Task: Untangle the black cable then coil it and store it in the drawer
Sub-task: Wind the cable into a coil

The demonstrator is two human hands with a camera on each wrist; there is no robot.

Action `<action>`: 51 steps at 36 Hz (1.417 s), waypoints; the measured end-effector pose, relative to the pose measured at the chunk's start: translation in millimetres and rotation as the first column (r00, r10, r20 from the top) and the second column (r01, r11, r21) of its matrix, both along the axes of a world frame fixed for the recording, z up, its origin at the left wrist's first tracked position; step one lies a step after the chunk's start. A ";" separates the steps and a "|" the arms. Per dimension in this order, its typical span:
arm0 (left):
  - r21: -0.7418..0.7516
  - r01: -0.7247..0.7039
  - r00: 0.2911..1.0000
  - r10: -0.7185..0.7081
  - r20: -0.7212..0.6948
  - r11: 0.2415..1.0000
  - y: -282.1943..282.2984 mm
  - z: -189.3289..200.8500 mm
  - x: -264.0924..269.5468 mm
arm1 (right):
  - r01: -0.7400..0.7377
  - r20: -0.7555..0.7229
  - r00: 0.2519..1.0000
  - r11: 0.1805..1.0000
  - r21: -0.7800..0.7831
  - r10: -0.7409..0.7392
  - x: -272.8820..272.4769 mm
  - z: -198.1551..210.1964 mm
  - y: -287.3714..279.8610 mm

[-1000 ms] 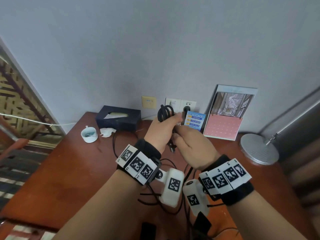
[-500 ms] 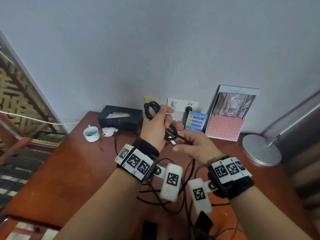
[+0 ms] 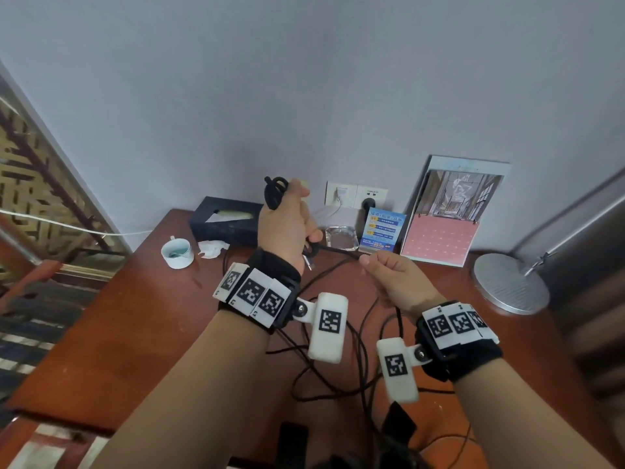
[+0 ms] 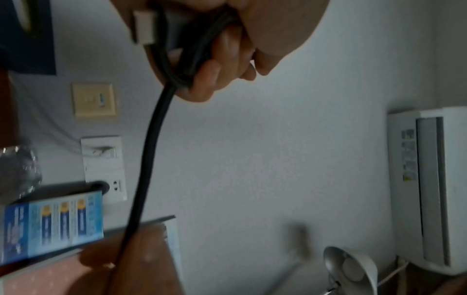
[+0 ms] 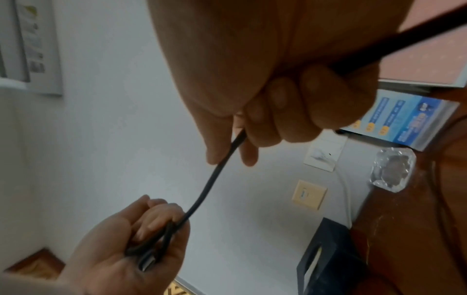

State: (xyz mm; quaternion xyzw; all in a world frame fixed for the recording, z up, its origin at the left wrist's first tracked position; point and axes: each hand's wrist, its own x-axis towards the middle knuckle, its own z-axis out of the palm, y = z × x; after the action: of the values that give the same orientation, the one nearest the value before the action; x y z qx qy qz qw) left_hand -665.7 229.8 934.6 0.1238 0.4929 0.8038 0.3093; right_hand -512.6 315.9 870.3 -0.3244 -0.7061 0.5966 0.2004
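Note:
My left hand is raised above the wooden table and grips a small coil of the black cable, whose loops stick out above the fist. A silver plug end hangs below that hand. From the coil a taut stretch of cable runs right to my right hand, which pinches it between thumb and fingers. In the left wrist view the cable drops straight from the curled fingers. The slack cable lies in loose loops on the table under my wrists. No drawer is in view.
At the back by the wall stand a dark tissue box, a glass ashtray, a blue card and a pink calendar. A white cup sits at the left, a lamp base at the right. Wall sockets sit behind.
My hands have drawn apart: the left has lifted up and left with the coil, the right has slid down and right along the cable, pulling a stretch taut between them.

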 end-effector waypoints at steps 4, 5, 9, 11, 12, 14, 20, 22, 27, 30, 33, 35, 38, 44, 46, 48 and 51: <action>-0.146 -0.091 0.995 0.086 -0.045 0.985 0.3 -4.3 -8.4 | -0.072 0.022 0.997 0.968 0.239 0.068 4.8 -0.2 5.3; -0.175 -0.111 0.993 0.101 -0.062 0.978 0.5 -5.3 -10.3 | -0.099 0.038 0.995 0.949 0.301 0.092 5.8 0.4 6.6; -0.206 -0.101 0.993 0.088 -0.073 0.973 0.7 -4.8 -15.0 | -0.133 0.146 0.987 0.852 0.506 0.067 11.0 3.5 11.8; -0.162 -0.069 0.997 0.065 -0.031 0.984 0.5 -4.0 -14.1 | -0.137 0.192 0.981 0.801 0.583 0.029 13.0 6.3 13.7; -0.140 -0.046 0.999 0.044 -0.015 0.989 0.0 -3.9 -12.7 | -0.153 0.212 0.977 0.779 0.608 0.027 13.7 9.3 13.3; -0.142 -0.005 0.999 -0.001 -0.042 0.990 -2.1 -5.0 -10.1 | -0.233 0.275 0.960 0.714 0.660 0.060 14.0 16.5 11.1; -0.409 0.128 0.884 -0.291 -0.366 0.903 -5.9 -18.6 -1.9 | -0.346 0.255 0.937 0.534 0.771 0.239 9.8 44.4 5.0; -0.445 0.195 0.833 -0.387 -0.395 0.874 -8.1 -18.3 5.1 | -0.344 0.211 0.930 0.507 0.790 0.302 5.3 50.4 3.5; -0.510 0.376 0.675 -0.606 -0.421 0.773 -11.3 -18.0 15.6 | -0.341 0.120 0.912 0.563 0.753 0.392 -1.2 57.1 3.3; -0.468 0.539 0.624 -0.705 -0.336 0.700 -12.7 -20.3 22.2 | -0.268 0.007 0.937 0.708 0.653 0.349 -2.9 55.9 0.1; -0.374 0.657 0.592 -0.755 -0.283 0.655 -15.6 -20.5 29.4 | -0.070 -0.161 0.970 0.843 0.534 0.183 -6.4 51.4 1.4; -0.277 0.713 0.603 -0.765 -0.228 0.644 -15.5 -20.8 32.8 | 0.017 -0.203 0.975 0.876 0.482 0.093 -9.9 48.9 2.6; -0.272 0.728 0.599 -0.777 -0.193 0.629 -18.9 -13.5 36.3 | 0.057 -0.247 0.968 0.910 0.411 0.051 -13.2 45.3 4.2; -0.307 0.610 0.696 -0.679 -0.233 0.730 -16.4 -14.0 36.0 | 0.036 -0.292 0.955 0.952 0.304 0.057 -13.1 46.4 4.7; -0.198 0.591 0.771 -0.620 -0.148 0.782 -14.9 -14.0 34.2 | 0.012 -0.317 0.945 0.965 0.261 0.074 -9.0 45.7 6.5; -0.079 0.537 0.840 -0.541 -0.040 0.840 -13.5 -10.5 30.3 | -0.008 -0.304 0.949 0.971 0.238 0.083 -4.0 42.3 9.3; 0.041 0.457 0.885 -0.458 0.079 0.889 -10.5 -4.7 19.8 | 0.015 -0.318 0.947 0.980 0.198 0.049 2.8 33.2 10.6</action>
State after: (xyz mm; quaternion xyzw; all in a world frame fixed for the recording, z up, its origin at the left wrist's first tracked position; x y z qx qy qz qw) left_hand -645.9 219.2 929.9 0.2050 0.4274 0.7180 0.5096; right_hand -509.8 326.6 903.5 -0.1954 -0.7226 0.5701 0.3387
